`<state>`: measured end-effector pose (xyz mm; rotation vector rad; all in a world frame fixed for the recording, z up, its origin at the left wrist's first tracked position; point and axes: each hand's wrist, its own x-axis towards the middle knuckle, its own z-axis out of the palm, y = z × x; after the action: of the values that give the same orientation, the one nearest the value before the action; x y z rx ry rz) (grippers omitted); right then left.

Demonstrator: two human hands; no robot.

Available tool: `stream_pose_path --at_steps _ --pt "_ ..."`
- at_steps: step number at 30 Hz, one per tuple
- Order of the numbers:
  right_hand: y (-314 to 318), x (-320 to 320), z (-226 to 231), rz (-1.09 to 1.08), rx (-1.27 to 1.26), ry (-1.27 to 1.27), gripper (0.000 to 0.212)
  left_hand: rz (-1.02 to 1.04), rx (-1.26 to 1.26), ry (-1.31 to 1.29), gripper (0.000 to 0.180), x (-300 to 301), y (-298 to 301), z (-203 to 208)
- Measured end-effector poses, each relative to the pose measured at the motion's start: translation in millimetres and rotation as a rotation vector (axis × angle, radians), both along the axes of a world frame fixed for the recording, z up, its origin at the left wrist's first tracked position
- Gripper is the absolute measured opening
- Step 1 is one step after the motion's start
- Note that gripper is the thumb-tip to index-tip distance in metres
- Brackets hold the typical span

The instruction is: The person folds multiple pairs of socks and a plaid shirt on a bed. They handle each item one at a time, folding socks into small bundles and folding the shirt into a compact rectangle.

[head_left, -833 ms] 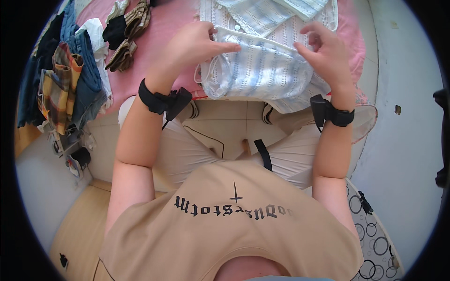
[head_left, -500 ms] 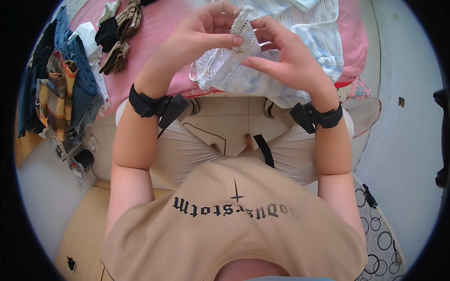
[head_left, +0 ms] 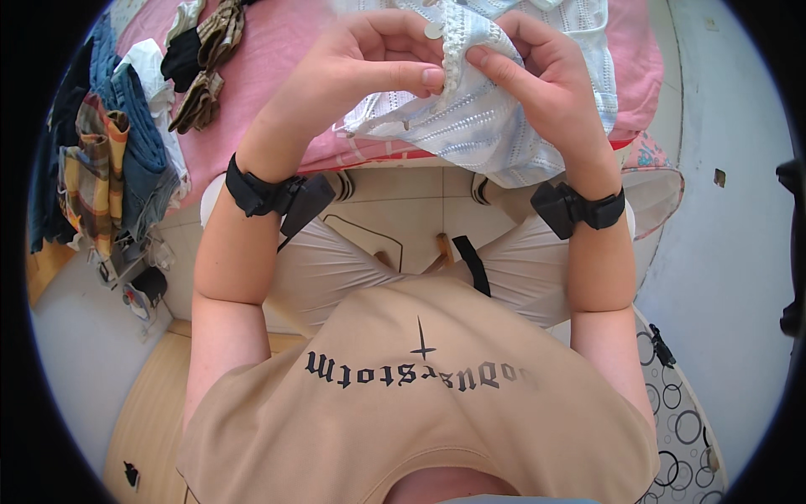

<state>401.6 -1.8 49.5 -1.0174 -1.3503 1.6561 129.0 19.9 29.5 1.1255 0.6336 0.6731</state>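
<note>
A white and pale blue openwork knit garment (head_left: 470, 126) lies partly on the pink cloth and partly lifted in front of me. Its frilled white edge (head_left: 454, 50) runs upright between my hands, with a round white button (head_left: 433, 31) beside it. My left hand (head_left: 378, 63) is closed on this edge, thumb and fingers pinching from the left. From the right, my right hand (head_left: 541, 80) pinches the fabric close to the edge, thumb on top. Some fingertips of both hands are hidden by the cloth. A black strap with a small device sits on each wrist.
Pink cloth (head_left: 252, 143) covers the surface ahead. On its left lie a plaid garment (head_left: 94, 181), blue jeans (head_left: 138, 160) and rolled brown and black items (head_left: 206, 63). A white wall (head_left: 739, 252) stands right, near a mesh-sided item (head_left: 659, 197). My knees are below the front edge.
My right hand has moved up and closed its thumb onto the fabric. The frilled edge has shifted slightly right and straightened, and the fabric below is spread wider. The left hand keeps its pinch.
</note>
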Motion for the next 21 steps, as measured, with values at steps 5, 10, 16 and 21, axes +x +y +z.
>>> stream_pose_path --at_steps 5,10,16,21 --pt "-4.7 -11.3 16.5 -0.285 0.808 -0.403 0.035 0.036 -0.018 -0.064 0.031 1.6 0.9 0.7" --pt "-5.3 -10.3 32.2 -0.016 0.914 -0.373 0.032 0.047 -0.088 -0.078 0.028 7.3 -5.8 8.2" --pt "-4.8 -8.8 27.3 -0.024 0.921 -0.335 0.029 0.065 -0.183 -0.148 0.03 8.6 -5.2 7.7" --pt "-3.8 -4.9 27.6 -0.025 0.899 -0.322 0.025 0.092 -0.176 -0.161 0.03 7.1 -6.6 5.0"
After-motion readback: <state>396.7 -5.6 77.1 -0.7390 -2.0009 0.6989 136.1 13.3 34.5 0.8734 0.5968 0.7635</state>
